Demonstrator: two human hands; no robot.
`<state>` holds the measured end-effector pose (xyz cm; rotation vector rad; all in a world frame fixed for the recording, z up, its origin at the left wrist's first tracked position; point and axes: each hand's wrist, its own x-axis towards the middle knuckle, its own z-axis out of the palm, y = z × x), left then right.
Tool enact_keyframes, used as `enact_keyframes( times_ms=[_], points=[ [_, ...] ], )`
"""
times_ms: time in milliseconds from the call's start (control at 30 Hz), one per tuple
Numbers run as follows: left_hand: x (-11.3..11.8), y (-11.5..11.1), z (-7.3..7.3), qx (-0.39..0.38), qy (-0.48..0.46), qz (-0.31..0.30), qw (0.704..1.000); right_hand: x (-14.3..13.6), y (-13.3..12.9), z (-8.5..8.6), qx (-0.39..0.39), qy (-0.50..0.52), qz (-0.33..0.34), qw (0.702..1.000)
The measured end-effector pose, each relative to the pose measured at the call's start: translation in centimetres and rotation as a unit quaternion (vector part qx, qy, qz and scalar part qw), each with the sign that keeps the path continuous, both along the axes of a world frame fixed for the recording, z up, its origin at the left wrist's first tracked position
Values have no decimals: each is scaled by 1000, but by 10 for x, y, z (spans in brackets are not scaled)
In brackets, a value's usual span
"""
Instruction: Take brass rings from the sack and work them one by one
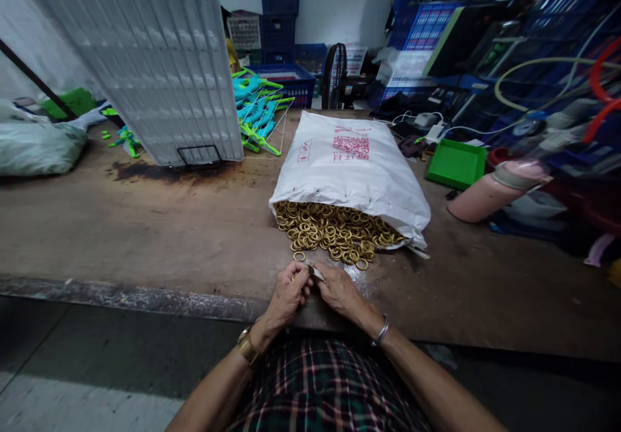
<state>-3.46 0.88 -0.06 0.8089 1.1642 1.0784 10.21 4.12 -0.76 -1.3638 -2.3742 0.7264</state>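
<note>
Rings (334,231) in a brassy gold spill from the open mouth of a white sack (349,160) at the middle of the worktop (160,225), the heap fanning toward the near edge. One loose ring (294,257) lies flat at the front of the spill, just beyond the fingertips of a worker whose two bare hands meet over the near edge.

The left hand (290,291) has its thumb and fingers drawn narrow; whether it holds a ring is too small to tell. The right hand (341,293) pinches a thin pale strip (318,274), its tip touching or just beside the left fingertips, where a small dark spot cannot be made out. A gold watch (248,346) circles the left wrist, a silvery bracelet (381,330) the right, above a plaid garment (330,387).

Red print marks the top of the sack, which reaches to the far edge. Toward the right end sit a green tray (457,163) and, nearer, a tilted pink bottle (495,193). Left of the sack, turquoise and green plastic pieces (262,112) lie by the far edge beside an upright ribbed panel (160,63); a pale bag (39,151) rests at the left end. Beyond the far edge stand a black fan (334,76) and stacked blue crates (280,5).
</note>
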Motion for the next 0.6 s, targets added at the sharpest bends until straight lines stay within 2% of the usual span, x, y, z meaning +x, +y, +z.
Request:
enact_keyframes(
  times_ms=[200, 333, 467, 600],
  points=[
    [0, 0, -3, 16, 45, -2, 999, -2, 1, 4, -10, -82, 11, 997],
    [-3, -7, 8, 21, 62, -18, 998, -2, 6, 7, -7, -140, 7, 990],
    [-6, -16, 23, 15, -3, -60, 998, -4, 16, 5, 0, -152, -25, 988],
    [-10, -18, 22, 9, -90, -28, 996, -13, 22, 2, 23, -133, -73, 988]
  ],
)
